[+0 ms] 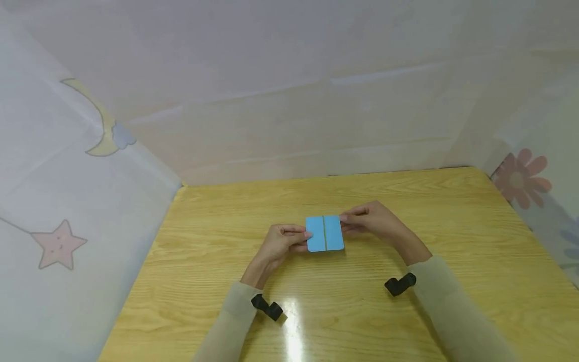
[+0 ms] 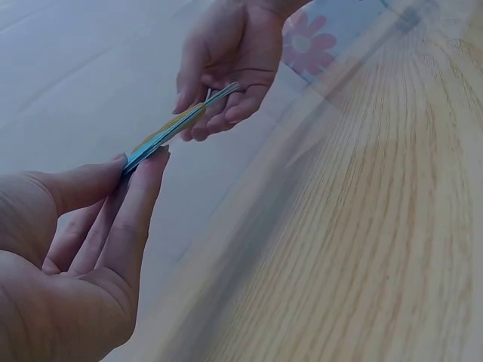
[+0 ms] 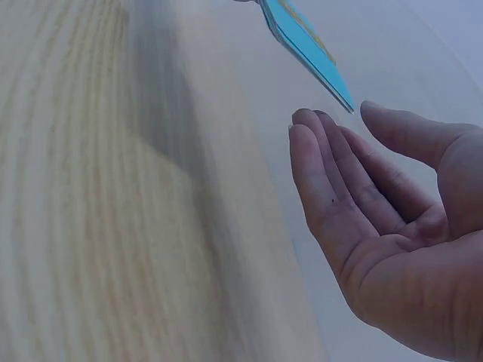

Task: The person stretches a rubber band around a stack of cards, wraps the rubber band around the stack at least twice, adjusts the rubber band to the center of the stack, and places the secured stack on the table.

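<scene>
A thin stack of light blue cards with rounded corners is held up over the table, a tan rubber band running around its middle. My left hand pinches the stack's left edge, thumb on top and fingers beneath. Seen edge-on in the left wrist view, the stack shows several layers under the band. At the opposite edge is my right hand. In the right wrist view that hand has its thumb and fingers spread apart, with the stack's corner just beyond the fingertips.
The wood-grain table lies below both hands. Pale cloth walls printed with a moon, a star and flowers surround it at the back and sides. A black wrist camera is strapped to the left sleeve, another camera to the right.
</scene>
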Demonstrator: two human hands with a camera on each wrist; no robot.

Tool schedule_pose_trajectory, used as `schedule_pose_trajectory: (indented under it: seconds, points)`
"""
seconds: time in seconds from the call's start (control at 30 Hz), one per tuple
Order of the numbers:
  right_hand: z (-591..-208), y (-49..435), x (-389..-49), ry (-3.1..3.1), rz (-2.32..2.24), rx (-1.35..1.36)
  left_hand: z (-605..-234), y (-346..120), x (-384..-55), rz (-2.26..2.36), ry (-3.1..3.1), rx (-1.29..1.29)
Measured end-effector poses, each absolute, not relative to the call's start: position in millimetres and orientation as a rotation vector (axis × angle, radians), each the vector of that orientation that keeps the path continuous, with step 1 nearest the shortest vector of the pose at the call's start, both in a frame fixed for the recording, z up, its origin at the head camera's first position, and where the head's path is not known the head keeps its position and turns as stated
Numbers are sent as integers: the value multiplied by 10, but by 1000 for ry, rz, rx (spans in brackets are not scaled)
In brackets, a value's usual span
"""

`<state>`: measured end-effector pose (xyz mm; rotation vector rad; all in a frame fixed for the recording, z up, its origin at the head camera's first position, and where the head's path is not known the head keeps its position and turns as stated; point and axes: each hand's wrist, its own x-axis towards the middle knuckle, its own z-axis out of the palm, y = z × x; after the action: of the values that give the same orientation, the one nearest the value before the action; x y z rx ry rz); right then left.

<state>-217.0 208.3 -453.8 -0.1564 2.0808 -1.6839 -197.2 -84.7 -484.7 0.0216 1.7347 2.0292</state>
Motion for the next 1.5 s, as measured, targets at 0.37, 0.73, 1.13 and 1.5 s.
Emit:
schedule_pose_trajectory:
  seconds: [0.37, 0.73, 1.13, 1.5]
  points:
    - [-4650, 2087, -2005, 1907, -1877, -72, -4830, -869, -1976, 2030, 1728, 14]
    - [-4744, 1990, -1900, 1815, -1985, -27, -4869, -864, -1973, 2043, 1688, 14]
    - [-4896, 1927, -1861, 1824, -2019, 3, -4946, -875, -1987, 2008, 1722, -55]
    - [-4957, 1895, -1889, 1894, -2000, -5, -4984, -932, -2060, 1930, 1801, -41]
